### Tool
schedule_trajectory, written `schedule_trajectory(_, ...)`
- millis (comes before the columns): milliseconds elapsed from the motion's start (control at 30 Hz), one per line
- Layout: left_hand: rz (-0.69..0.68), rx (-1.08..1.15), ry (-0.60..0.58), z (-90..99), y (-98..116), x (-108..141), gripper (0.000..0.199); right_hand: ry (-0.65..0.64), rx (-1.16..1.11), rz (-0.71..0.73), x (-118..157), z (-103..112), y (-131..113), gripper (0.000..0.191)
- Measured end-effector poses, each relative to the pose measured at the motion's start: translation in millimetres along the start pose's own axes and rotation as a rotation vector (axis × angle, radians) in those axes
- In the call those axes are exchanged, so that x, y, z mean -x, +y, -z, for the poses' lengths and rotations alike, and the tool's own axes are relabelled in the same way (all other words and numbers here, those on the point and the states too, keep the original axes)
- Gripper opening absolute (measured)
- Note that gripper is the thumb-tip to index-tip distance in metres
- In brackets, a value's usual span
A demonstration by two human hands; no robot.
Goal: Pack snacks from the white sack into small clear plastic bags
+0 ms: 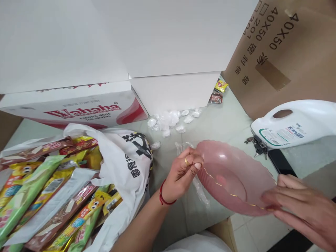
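A pink translucent bowl (pixel 236 164) with a wavy, gold-lined rim is held tilted between both hands. My left hand (pixel 183 173), with a ring and a red cord bracelet, pinches the rim on the left. On the right, my right hand (pixel 301 206) grips the opposite rim, slightly blurred. The inside of the bowl shows no loose items. Just behind and under my left fingers lies a crumpled clear plastic wrapper (pixel 201 192). Small white wrapped pieces (pixel 170 120) are scattered on the pale green surface beyond the bowl.
At left, a white plastic bag (pixel 131 168) bulges with several colourful snack packets (pixel 47 196). White boxes, one a Wahaba-printed carton (pixel 86 110), stand behind. On the right are a cardboard box (pixel 288 63), a white detergent jug (pixel 296 122), keys (pixel 258 145) and a black phone (pixel 282 163).
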State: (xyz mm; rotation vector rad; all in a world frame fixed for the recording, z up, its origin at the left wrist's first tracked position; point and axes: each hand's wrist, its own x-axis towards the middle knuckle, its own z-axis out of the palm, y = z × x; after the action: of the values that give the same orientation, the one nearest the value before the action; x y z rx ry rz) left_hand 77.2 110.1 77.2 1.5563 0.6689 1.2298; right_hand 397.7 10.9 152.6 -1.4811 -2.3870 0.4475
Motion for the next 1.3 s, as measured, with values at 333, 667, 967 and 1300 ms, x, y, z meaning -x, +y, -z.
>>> schedule_trajectory(333,0.397,-0.471,0.551,1.0,-51.9,51.9,0.03,0.089,0.331,-0.32,-103.5,-24.1,103.4,0.031)
schedule_trajectory(667,0.55,-1.093,0.263,-22.9,-70.9,71.9,0.075,0.124,0.474,-0.56,-222.7,-76.1,181.9,0.023)
schedule_trajectory(967,0.539,-1.061,0.186,-12.2,-81.3,72.0,0.014,0.224,0.135,-0.601,-319.7,-74.1,217.3,0.027)
schedule_trajectory(1300,0.4,-0.299,0.5,-0.9,-83.8,80.0,0.01,0.627,-0.244,-0.463,-216.3,-110.0,79.9,0.036)
